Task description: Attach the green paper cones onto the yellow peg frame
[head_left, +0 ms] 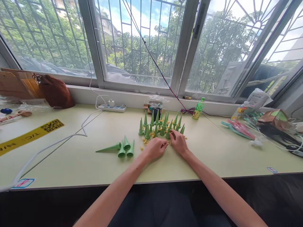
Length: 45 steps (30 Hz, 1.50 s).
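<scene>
Several green plastic cones (161, 126) stand upright in a cluster on the pale table (71, 157), with small yellow pieces (145, 142) scattered among them. Three more green cones (125, 148) lie to the left, beside a long green spike (107, 148) on its side. My left hand (155, 148) rests on the table at the cluster's near edge, fingers curled in a pinch over something I cannot make out. My right hand (179, 142) sits beside it, fingers bent and pinched at the base of a front cone; what it holds is hidden.
A white power strip (112, 108) and its cable (47, 148) lie at the left, with a yellow QR strip (28, 136) and a brown bag (55, 91). A green bottle (198, 108), pink and teal tools (239, 128) and packets stand at the right. Barred windows run behind.
</scene>
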Motion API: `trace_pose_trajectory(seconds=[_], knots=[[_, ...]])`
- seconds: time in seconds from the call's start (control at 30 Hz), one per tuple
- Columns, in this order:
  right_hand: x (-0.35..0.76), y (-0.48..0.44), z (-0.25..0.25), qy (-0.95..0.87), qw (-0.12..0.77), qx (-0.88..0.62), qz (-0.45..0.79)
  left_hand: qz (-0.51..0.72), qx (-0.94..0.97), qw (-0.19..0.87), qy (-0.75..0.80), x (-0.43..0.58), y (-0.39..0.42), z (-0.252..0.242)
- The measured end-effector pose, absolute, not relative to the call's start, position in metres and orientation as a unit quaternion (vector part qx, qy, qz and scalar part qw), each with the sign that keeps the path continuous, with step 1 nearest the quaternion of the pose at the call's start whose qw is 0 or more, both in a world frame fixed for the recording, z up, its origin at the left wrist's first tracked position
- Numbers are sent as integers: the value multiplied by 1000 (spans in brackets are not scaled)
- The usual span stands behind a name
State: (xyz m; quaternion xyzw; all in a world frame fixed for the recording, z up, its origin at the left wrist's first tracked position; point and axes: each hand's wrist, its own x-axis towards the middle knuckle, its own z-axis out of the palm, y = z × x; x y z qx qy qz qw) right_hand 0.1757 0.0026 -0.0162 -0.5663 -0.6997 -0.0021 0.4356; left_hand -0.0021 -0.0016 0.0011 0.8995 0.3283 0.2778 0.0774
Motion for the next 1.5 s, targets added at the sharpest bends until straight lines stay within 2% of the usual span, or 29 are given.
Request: trace_pose_trajectory(seconds=[0.33,0.63,0.77,1.1,1.2,1.4,1.5], knots=[[175,-1,-16,-692,442,-571,-1,271,902,74,328,-2,-3,2],[198,-7,-5,-663,475,-572,-87,269,900,85,333,-2,-4,3],[208,-11,0,-697,463,-544,-64,269,900,92,331,-1,-5,4],[229,-23,15,-667,506,-544,-52,270,901,90,329,-3,-6,2],[228,-24,14,-697,467,-542,-51,269,900,86,331,-3,-6,1],[211,-21,3,-767,289,-570,-65,263,901,82,334,-2,-8,4],[207,-19,0,-767,241,-591,-67,258,902,76,336,-2,-8,4]])
